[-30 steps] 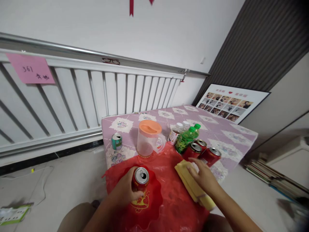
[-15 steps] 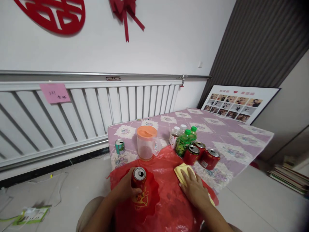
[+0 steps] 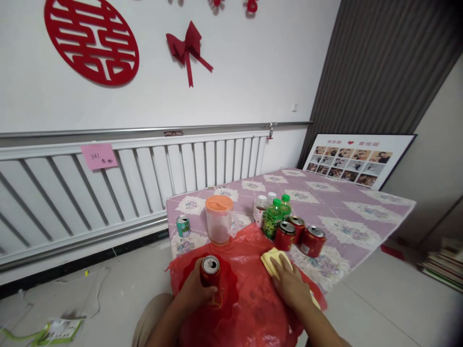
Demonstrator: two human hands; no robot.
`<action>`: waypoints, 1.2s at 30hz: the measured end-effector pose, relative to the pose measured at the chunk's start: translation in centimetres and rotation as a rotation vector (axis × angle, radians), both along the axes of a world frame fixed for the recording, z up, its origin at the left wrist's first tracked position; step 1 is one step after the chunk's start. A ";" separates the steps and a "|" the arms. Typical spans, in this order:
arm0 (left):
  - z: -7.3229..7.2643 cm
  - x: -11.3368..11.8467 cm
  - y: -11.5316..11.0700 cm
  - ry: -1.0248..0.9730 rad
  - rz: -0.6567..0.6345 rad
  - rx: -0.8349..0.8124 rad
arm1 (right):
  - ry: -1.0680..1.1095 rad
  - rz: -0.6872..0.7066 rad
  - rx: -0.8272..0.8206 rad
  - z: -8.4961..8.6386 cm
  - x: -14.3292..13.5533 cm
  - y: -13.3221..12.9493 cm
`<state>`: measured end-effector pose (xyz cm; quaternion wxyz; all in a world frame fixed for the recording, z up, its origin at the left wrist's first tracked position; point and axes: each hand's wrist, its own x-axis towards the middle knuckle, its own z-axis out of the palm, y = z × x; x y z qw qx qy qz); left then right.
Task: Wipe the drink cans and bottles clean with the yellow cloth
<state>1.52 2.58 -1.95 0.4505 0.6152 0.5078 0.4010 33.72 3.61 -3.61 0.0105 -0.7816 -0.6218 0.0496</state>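
My left hand [image 3: 198,288] is closed around an opened red drink can [image 3: 210,272], held upright over a red scalloped tray [image 3: 229,294] with a gold design. My right hand [image 3: 291,284] lies flat, fingers spread, on a folded yellow cloth [image 3: 269,261]. Under the cloth and tray is a red plastic sheet [image 3: 253,299] with dark wet-looking patches. Beyond my hands stands a clear jug [image 3: 218,230] with an orange lid. Right of it are several bottles with green caps [image 3: 277,203] or white caps, and three red cans [image 3: 313,241].
A small green can [image 3: 183,226] stands at the table's left corner. A purple floral tablecloth [image 3: 336,207] covers the table. Behind runs a white radiator [image 3: 188,164] with a pink note [image 3: 99,156]. A photo board [image 3: 354,159] leans at the far right. A power strip [image 3: 61,331] lies on the floor.
The view has tilted up, so more of the wall shows and the surroundings sit lower. My left hand still grips the can; my right hand stays on the cloth.
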 end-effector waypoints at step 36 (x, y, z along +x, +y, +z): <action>-1.5 1.8 -2.7 0.036 0.378 0.132 | 0.348 0.239 0.245 6.1 -14.2 -4.8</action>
